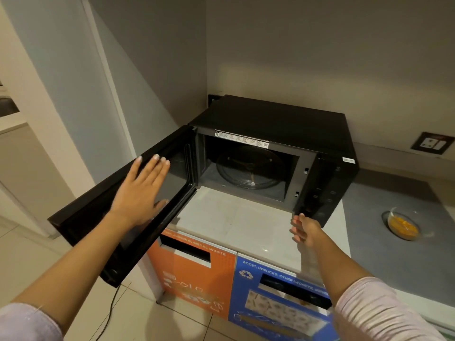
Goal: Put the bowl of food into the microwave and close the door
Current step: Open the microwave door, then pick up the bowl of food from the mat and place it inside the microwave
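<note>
Nearest me, at 7 and 5 o'clock, my two forearms reach in, each with a pale sleeve pushed up. Below them, at 6 o'clock, stand two waste bins under the counter: an orange bin [192,274] and, to its right, a blue bin [278,299], each with a dark slot in its front. A black cord [109,313] trails over the tiled floor at 7 o'clock.

My left hand [140,190] lies flat, fingers spread and released, against the inner face of the door [98,217], which swings wide open toward 9 o'clock. My right hand [306,230] hangs loose and grasps nothing, fingers half curled, just beside the lower front corner of the microwave [270,114], by its control panel; I cannot tell whether it touches.

The bowl [403,223], clear glass with yellow-orange food in it, sits on the grey counter [394,254] at 3 o'clock, well apart from the microwave and from both hands.

Further in, at the centre, the cavity stands open with only the glass turntable [248,173] on its floor. Beyond, at 2 o'clock, a socket plate [432,143] is set in the wall.
</note>
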### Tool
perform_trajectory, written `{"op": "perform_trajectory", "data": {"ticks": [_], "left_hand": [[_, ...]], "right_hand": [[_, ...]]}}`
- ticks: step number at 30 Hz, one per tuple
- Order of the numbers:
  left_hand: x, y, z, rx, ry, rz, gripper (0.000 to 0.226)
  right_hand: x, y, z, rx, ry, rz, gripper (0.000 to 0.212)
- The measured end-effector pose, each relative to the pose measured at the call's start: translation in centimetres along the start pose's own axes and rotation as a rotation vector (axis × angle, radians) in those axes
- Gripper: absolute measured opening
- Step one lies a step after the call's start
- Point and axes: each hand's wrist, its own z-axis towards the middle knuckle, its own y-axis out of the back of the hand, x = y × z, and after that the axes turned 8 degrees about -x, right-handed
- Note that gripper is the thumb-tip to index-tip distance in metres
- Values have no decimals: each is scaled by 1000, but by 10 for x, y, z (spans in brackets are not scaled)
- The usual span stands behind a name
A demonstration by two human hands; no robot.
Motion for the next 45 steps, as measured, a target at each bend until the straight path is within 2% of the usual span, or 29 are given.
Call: {"op": "perform_trajectory", "data": {"ticks": [6, 11, 16, 20, 28, 38, 42, 45], "left_hand": [[-81, -37, 1, 178, -19, -564, 92], [-161, -49, 20, 249, -16, -882, 78], [-245, -30, 42, 375, 54, -1317, 73], [-311, -12, 61, 424, -1, -1501, 71], [-438, 20, 118, 525, -39, -1680, 68], [-561, 39, 206, 530, -54, -1622, 75], [-594, 39, 232, 528, -58, -1613, 75], [-613, 37, 248, 509, -76, -1626, 72]], "right_hand": [[-6, 27, -19, 85, 30, 57, 37], [-18, 59, -30, 103, 46, 113, 33], [-20, 104, -30, 24, 85, 150, 29], [-13, 143, -26, -80, 130, 212, 25], [8, 228, 20, -220, 163, 275, 22], [39, 310, 110, -312, 203, 277, 21], [40, 327, 144, -374, 182, 239, 14], [43, 330, 165, -390, 168, 263, 34]]}}
